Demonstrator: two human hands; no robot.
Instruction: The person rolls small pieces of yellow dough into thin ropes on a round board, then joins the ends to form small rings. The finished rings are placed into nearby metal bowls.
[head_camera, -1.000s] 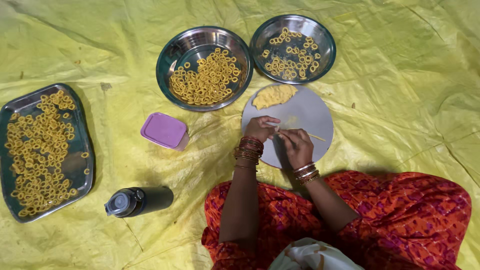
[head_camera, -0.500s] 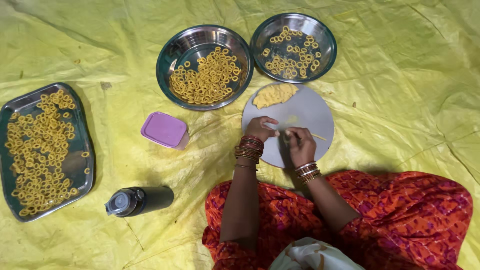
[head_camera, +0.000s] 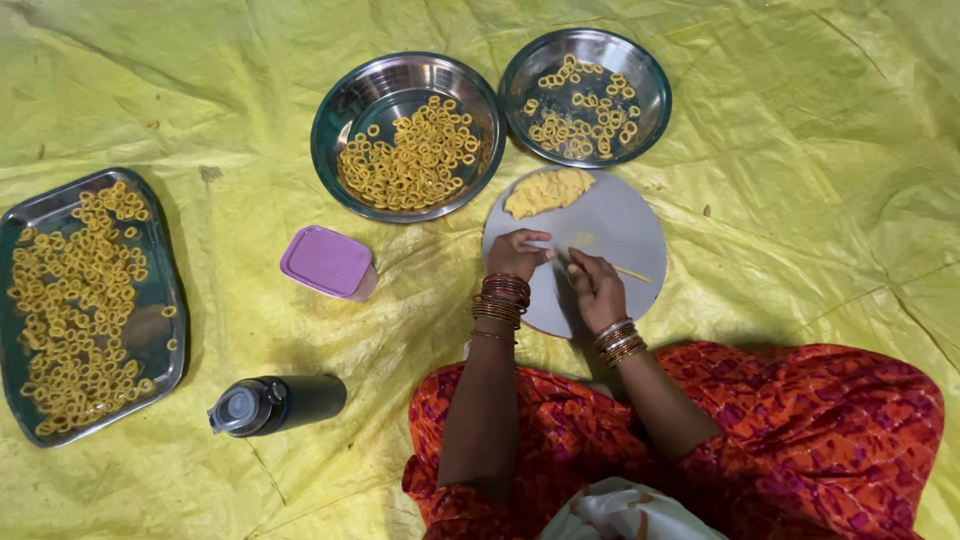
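Hands are working on the round plate (head_camera: 630, 215). Right hand (head_camera: 597, 290) is pressing a thin dough strip (head_camera: 628, 272) running sideways; left hand (head_camera: 517, 254) is pinching its near end.

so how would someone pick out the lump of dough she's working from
Start at the round grey board before the seated person, below the two round steel bowls. The lump of dough lies on its far edge, beyond both hands. It is one solid pale-yellow mass; everything else yellow nearby is small rings.
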